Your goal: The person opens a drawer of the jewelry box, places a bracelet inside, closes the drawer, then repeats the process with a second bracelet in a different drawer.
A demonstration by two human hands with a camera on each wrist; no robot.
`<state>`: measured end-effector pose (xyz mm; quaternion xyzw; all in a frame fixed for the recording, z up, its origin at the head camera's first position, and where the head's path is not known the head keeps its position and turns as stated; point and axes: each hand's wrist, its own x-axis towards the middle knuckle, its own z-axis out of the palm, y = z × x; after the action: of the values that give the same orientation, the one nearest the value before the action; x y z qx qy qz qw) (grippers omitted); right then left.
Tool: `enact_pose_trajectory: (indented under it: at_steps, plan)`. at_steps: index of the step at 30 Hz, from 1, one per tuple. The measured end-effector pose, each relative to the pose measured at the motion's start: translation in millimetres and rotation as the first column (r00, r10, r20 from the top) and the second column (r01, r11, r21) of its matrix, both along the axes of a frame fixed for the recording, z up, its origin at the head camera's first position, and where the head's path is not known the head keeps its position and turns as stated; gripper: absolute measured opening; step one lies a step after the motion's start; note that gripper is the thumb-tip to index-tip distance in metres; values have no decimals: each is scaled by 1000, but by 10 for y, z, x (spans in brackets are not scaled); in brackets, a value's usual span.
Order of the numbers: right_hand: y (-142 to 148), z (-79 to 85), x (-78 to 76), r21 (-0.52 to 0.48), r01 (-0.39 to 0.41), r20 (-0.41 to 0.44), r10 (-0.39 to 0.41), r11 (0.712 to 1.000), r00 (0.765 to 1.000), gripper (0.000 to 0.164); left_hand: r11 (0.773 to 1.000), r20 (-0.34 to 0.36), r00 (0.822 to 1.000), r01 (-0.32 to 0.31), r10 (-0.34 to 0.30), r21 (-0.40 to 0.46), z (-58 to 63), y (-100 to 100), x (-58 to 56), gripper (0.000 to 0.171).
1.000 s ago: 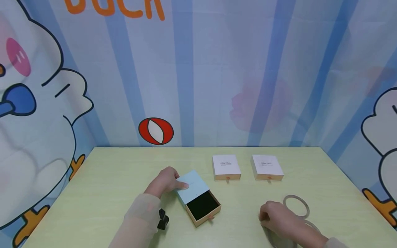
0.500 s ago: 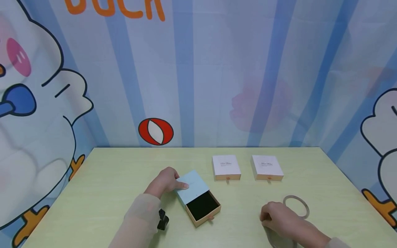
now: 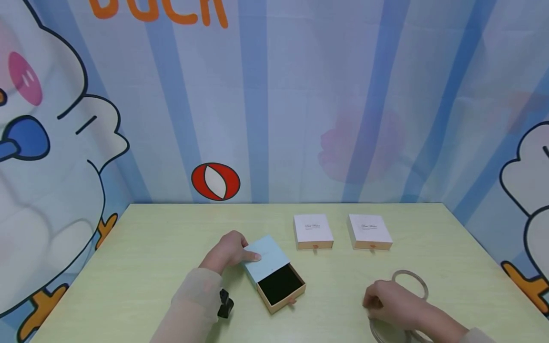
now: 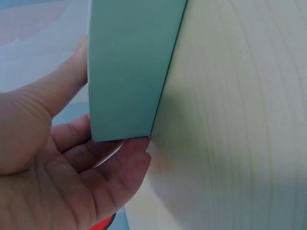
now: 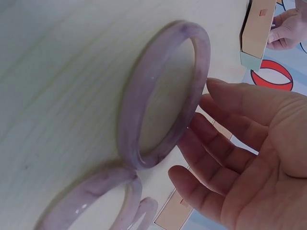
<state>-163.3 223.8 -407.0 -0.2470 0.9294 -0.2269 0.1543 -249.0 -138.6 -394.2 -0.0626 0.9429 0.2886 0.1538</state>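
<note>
A light blue drawer box [image 3: 267, 259] stands at an angle on the table, its dark-lined tray [image 3: 280, 284] partly pulled out towards the front. My left hand [image 3: 227, 251] grips the closed rear end, thumb on top and fingers round the side and corner. To the right, my right hand [image 3: 396, 305] is at a pale purple bangle [image 5: 136, 96], thumb and fingertips pinching its rim; the finger ends are partly hidden behind it. A second bangle [image 5: 88, 187] lies against this one, and a third bangle [image 5: 149, 206] shows behind it in the right wrist view.
Two white boxes [image 3: 313, 227] with small pull tabs stand side by side towards the back right. A printed cloth backdrop [image 3: 283, 105] rises behind the pale wooden table [image 3: 184, 224]. A small black device [image 3: 225, 303] sits at the left wrist.
My right hand has shifted slightly right and towards the front, and the bangle at its fingertips has shifted with it. Left hand and blue drawer box stay put.
</note>
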Motion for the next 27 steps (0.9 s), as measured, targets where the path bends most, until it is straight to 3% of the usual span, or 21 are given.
enact_pose_trajectory:
  at_steps: [11,27]
  plan:
    - [42,-12,-8,7,-17,21,17,1000,1000,19,1000,-18,1000,6,-6,10,-11,-3,4,40]
    - [51,-64,17,103,-14,-124,27,995,992,22,1000,-22,1000,15,-15,5,1,-8,10,42]
